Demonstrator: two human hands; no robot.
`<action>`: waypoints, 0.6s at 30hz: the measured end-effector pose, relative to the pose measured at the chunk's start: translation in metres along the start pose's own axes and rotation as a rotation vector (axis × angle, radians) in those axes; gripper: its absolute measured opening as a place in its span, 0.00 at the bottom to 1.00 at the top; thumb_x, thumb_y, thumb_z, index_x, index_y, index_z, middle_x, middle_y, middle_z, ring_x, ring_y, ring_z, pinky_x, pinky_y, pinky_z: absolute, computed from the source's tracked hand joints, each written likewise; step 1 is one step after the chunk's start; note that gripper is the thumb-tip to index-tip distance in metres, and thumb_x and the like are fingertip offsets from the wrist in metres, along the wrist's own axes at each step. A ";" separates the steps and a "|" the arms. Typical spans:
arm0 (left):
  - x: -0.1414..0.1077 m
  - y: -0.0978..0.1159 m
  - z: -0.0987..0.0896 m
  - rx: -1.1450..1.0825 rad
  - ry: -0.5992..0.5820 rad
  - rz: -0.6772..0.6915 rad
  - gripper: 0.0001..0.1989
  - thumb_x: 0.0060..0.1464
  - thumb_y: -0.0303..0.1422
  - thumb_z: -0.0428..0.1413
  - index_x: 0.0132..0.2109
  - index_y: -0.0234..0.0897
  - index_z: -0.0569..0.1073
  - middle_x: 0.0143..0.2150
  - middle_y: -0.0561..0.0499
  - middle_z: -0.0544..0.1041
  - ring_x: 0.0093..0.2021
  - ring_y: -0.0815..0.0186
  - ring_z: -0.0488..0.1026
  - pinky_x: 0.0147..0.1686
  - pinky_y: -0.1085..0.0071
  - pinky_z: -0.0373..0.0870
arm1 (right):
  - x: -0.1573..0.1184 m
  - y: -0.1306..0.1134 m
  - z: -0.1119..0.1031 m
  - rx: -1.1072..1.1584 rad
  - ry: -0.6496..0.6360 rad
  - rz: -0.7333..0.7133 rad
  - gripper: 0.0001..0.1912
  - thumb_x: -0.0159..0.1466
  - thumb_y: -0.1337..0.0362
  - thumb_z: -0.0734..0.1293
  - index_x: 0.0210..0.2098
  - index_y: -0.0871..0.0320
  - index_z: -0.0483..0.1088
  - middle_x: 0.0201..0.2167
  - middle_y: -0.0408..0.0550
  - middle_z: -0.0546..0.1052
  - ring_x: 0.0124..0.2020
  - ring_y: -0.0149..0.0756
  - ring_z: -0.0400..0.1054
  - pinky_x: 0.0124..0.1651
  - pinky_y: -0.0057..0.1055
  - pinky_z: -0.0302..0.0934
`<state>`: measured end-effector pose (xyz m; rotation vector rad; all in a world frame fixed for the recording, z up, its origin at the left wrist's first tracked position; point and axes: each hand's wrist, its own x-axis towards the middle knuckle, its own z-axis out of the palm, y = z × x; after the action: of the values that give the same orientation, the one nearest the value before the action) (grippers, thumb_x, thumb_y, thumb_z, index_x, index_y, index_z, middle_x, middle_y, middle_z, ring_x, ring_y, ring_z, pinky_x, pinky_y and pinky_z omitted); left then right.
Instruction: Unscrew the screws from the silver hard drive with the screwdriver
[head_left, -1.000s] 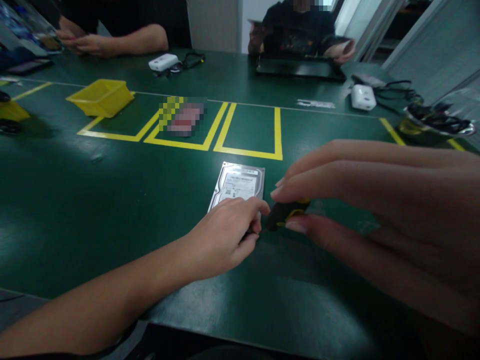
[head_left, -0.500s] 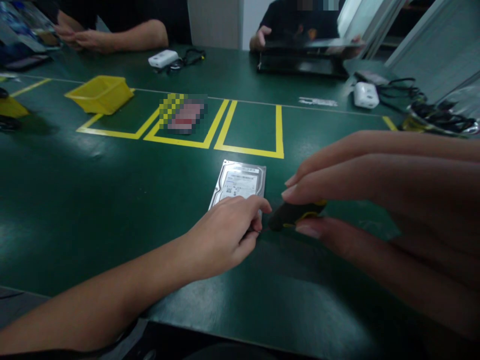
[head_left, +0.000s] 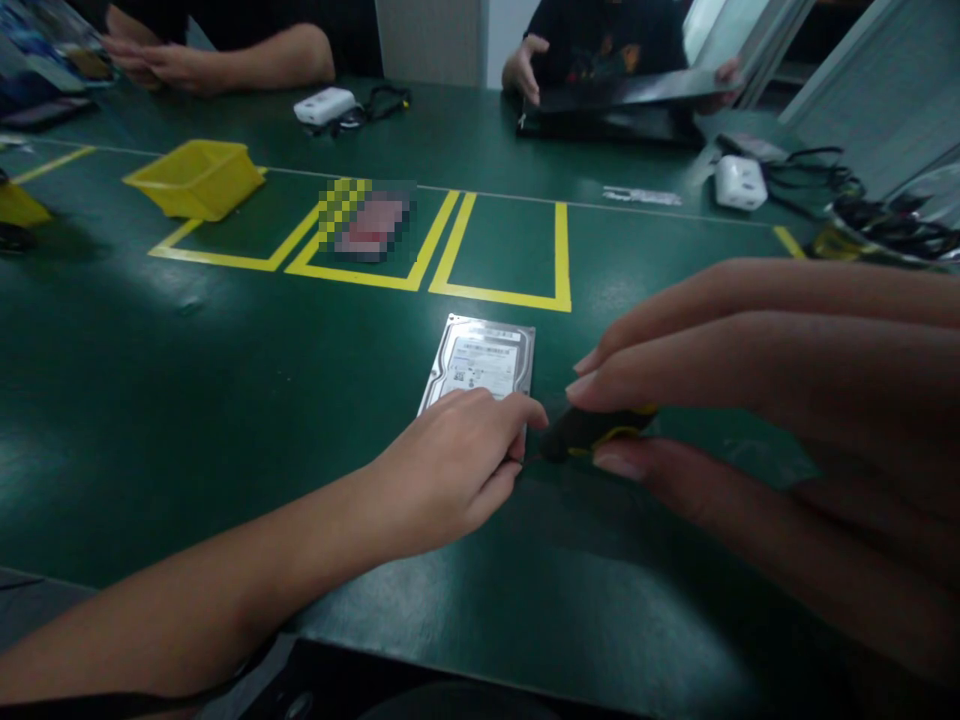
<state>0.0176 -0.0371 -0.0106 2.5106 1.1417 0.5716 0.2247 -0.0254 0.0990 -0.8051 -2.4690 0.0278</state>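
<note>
A silver hard drive (head_left: 480, 360) with a white label lies on the green table, its near end hidden under my left hand (head_left: 457, 465). The fingers of that hand are curled around the drive's near right corner. My right hand (head_left: 720, 400) pinches a black and yellow screwdriver (head_left: 592, 430) by its handle, thumb below and fingers above. The screwdriver lies almost level, with its thin shaft pointing left to the drive's near right edge, close to my left fingertips. Whether its tip sits in a screw is too small to tell.
Beyond the drive are yellow tape outlines (head_left: 499, 297), a yellow bin (head_left: 196, 182) and a blurred-out item (head_left: 373, 225). Across the table one person rests their forearms (head_left: 255, 62); another holds a dark flat panel (head_left: 615, 115). White adapters with cables (head_left: 739, 183) lie at the back.
The view has shifted slightly. Both hands, the drive and the screwdriver keep nearly the same places relative to each other. Across the table, the dark panel has tilted a little.
</note>
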 end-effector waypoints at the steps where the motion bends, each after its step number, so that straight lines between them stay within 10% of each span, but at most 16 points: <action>1: 0.000 0.000 0.000 0.002 -0.007 0.000 0.14 0.58 0.27 0.52 0.51 0.39 0.63 0.37 0.50 0.72 0.39 0.61 0.70 0.39 0.64 0.66 | 0.001 -0.002 0.001 0.009 0.018 0.005 0.06 0.62 0.64 0.67 0.38 0.47 0.73 0.39 0.37 0.78 0.32 0.29 0.72 0.27 0.28 0.65; 18: 0.001 -0.002 0.001 0.103 -0.042 0.061 0.14 0.60 0.29 0.53 0.53 0.36 0.65 0.41 0.46 0.75 0.43 0.56 0.71 0.44 0.58 0.68 | 0.001 -0.002 0.010 0.052 0.002 0.050 0.08 0.64 0.65 0.64 0.41 0.45 0.71 0.37 0.40 0.77 0.29 0.31 0.70 0.27 0.32 0.61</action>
<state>0.0176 -0.0359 -0.0123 2.6395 1.1091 0.4844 0.2181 -0.0251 0.0910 -0.8445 -2.4353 0.1086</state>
